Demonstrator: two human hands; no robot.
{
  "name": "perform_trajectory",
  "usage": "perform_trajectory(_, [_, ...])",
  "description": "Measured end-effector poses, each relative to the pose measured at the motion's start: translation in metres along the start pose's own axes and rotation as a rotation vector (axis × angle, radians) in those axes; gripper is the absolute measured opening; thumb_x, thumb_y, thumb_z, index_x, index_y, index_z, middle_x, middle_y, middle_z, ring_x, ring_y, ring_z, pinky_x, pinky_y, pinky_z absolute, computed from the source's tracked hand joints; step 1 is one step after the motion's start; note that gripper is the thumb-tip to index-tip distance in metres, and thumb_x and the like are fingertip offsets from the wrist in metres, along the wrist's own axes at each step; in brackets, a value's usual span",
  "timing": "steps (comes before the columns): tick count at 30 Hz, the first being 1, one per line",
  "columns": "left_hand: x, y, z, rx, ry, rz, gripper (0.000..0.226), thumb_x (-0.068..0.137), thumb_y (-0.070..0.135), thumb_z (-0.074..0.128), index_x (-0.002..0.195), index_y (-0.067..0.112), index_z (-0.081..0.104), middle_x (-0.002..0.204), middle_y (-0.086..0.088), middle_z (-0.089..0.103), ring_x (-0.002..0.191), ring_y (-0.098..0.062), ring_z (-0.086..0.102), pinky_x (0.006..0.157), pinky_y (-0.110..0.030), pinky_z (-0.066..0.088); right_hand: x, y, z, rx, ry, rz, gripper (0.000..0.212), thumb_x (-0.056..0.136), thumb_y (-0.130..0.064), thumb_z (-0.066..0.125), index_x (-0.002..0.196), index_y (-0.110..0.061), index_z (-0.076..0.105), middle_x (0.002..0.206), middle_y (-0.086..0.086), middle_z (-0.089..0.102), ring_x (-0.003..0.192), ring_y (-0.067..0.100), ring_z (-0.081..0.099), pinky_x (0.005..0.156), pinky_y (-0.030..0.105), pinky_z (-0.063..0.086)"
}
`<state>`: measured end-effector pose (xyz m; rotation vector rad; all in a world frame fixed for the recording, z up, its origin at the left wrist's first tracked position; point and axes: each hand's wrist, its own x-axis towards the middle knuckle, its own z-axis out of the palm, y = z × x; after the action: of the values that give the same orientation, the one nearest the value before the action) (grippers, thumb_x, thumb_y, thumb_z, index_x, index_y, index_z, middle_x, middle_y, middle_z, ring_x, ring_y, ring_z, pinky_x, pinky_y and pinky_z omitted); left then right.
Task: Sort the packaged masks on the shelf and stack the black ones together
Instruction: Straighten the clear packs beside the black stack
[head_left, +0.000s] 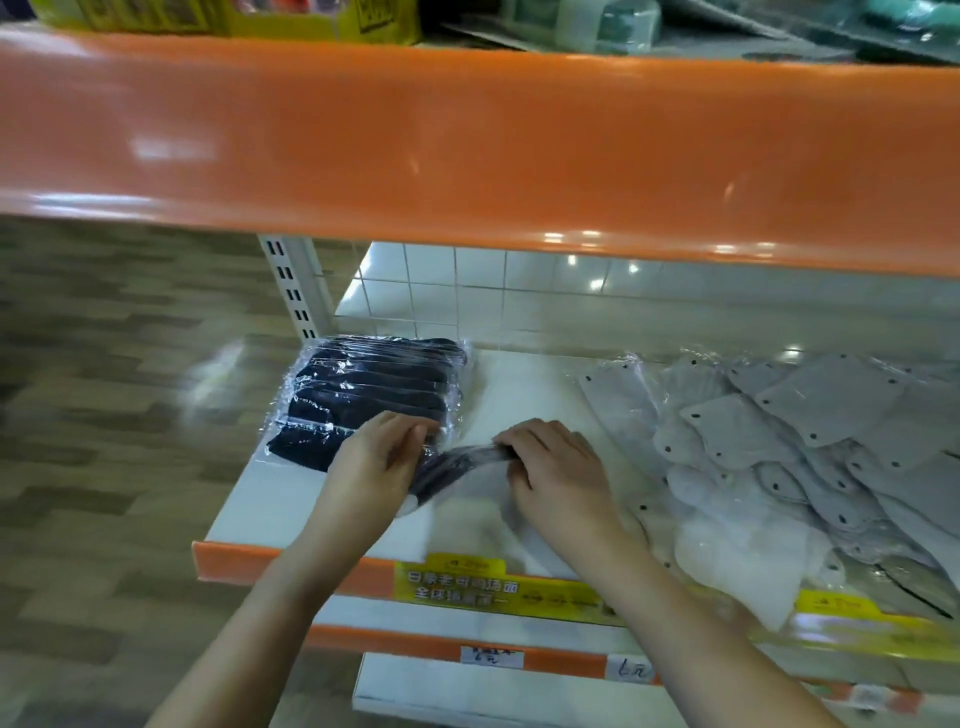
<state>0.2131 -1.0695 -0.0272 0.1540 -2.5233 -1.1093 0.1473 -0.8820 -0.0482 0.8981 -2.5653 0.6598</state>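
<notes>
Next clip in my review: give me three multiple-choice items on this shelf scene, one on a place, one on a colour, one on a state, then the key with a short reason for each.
1. Where does the stack of black mask packs lie on the white shelf?
A. at its left end
B. at its right end
C. on the orange shelf above

2. What colour are the loose masks heaped on the right?
A. red
B. light grey
C. green

3. What is the right hand doing?
A. hanging free of everything
B. gripping a dark mask pack
C. pressing a price tag

Key: 1 A, the stack sits by the left upright; 2 B, the heap is pale grey with dark dots; 3 B, its fingers curl over the pack's top edge, and the left hand is at the same pack's other end.
</notes>
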Motion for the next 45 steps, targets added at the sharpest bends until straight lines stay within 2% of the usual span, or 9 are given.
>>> perform_trajectory(7, [-0.022, 0.002, -0.031, 0.464, -0.098, 0.342, 0.072, 0.085, 0.072, 0.037, 0.111, 0.012, 0.068, 0.106, 0.001, 0.068, 0.093, -0.017, 0.063, 0.075, -0.032, 0.051, 0.016, -0.046, 0.018, -0.080, 0.147, -0.091, 0.040, 0.065, -0.012, 0.068, 0.104, -0.015, 0.065, 0.103, 0.000, 0.062, 0.096, 0.022, 0.050, 0.077, 0.031, 0.034])
perform_trajectory(9, [-0.023, -0.008, -0.033, 0.531, -0.062, 0.349, 0.063, 0.086, 0.063, 0.044, 0.114, 0.012, 0.067, 0.112, -0.001, 0.067, 0.096, -0.019, 0.064, 0.077, -0.033, 0.051, 0.021, -0.057, 0.025, -0.093, 0.178, -0.084, 0.040, 0.064, -0.010, 0.067, 0.104, -0.015, 0.066, 0.104, 0.000, 0.062, 0.098, 0.022, 0.050, 0.079, 0.031, 0.034])
perform_trajectory(13, [-0.019, -0.047, -0.039, 0.645, 0.116, 0.407, 0.037, 0.082, 0.010, 0.045, 0.109, 0.011, 0.071, 0.111, -0.005, 0.069, 0.100, -0.027, 0.066, 0.082, -0.036, 0.050, 0.025, -0.080, 0.042, -0.074, 0.238, -0.133, 0.034, 0.073, -0.012, 0.048, 0.099, -0.016, 0.069, 0.099, -0.001, 0.063, 0.094, 0.025, 0.058, 0.077, 0.033, 0.038])
perform_trajectory(17, [-0.016, -0.087, -0.047, 0.794, 0.129, 0.312, 0.039, 0.076, 0.009, 0.045, 0.095, 0.022, 0.076, 0.109, -0.004, 0.070, 0.110, -0.036, 0.059, 0.088, -0.043, 0.036, 0.017, -0.086, 0.065, -0.067, 0.117, -0.179, 0.023, 0.078, -0.010, 0.057, 0.094, -0.018, 0.071, 0.094, -0.003, 0.061, 0.087, 0.023, 0.058, 0.073, 0.034, 0.040])
perform_trajectory(23, [-0.020, -0.109, -0.046, 0.825, -0.082, 0.038, 0.048, 0.049, 0.006, 0.053, 0.084, 0.028, 0.077, 0.094, -0.002, 0.072, 0.099, -0.035, 0.063, 0.086, -0.048, 0.046, 0.003, -0.085, 0.089, -0.047, -0.117, -0.103, 0.029, 0.065, -0.009, 0.076, 0.090, -0.023, 0.070, 0.088, -0.007, 0.058, 0.082, 0.019, 0.059, 0.063, 0.033, 0.046])
perform_trajectory(33, [0.003, -0.117, -0.050, 0.697, 0.096, 0.145, 0.041, 0.071, 0.009, 0.040, 0.087, 0.016, 0.077, 0.097, -0.004, 0.072, 0.102, -0.031, 0.064, 0.091, -0.037, 0.035, 0.014, -0.091, 0.088, -0.070, 0.019, -0.118, 0.030, 0.070, -0.004, 0.063, 0.093, -0.020, 0.074, 0.093, -0.008, 0.063, 0.085, 0.020, 0.058, 0.066, 0.031, 0.049])
perform_trajectory(38, [0.004, -0.123, -0.045, 0.702, -0.081, 0.019, 0.052, 0.052, 0.001, 0.076, 0.103, 0.011, 0.072, 0.107, -0.006, 0.070, 0.100, -0.027, 0.066, 0.085, -0.039, 0.050, 0.012, -0.091, 0.102, -0.094, -0.082, -0.023, 0.033, 0.063, -0.016, 0.079, 0.095, -0.023, 0.072, 0.098, -0.004, 0.061, 0.087, 0.021, 0.061, 0.067, 0.033, 0.051])
perform_trajectory(42, [0.002, -0.127, -0.044, 0.658, -0.169, -0.026, 0.049, 0.083, 0.017, 0.055, 0.131, 0.008, 0.057, 0.136, -0.012, 0.053, 0.128, -0.032, 0.048, 0.103, -0.044, 0.039, 0.010, -0.090, 0.103, -0.139, -0.058, 0.024, 0.024, 0.073, -0.027, 0.068, 0.097, -0.025, 0.070, 0.106, -0.005, 0.062, 0.095, 0.020, 0.061, 0.069, 0.034, 0.051])
perform_trajectory(45, [-0.002, -0.131, -0.042, 0.736, -0.274, -0.032, 0.060, 0.083, 0.045, 0.037, 0.121, 0.008, 0.064, 0.127, -0.013, 0.061, 0.117, -0.033, 0.058, 0.093, -0.046, 0.048, 0.009, -0.092, 0.103, -0.172, -0.047, 0.055, 0.034, 0.080, -0.034, 0.042, 0.097, -0.027, 0.070, 0.110, -0.006, 0.063, 0.099, 0.018, 0.060, 0.072, 0.034, 0.052])
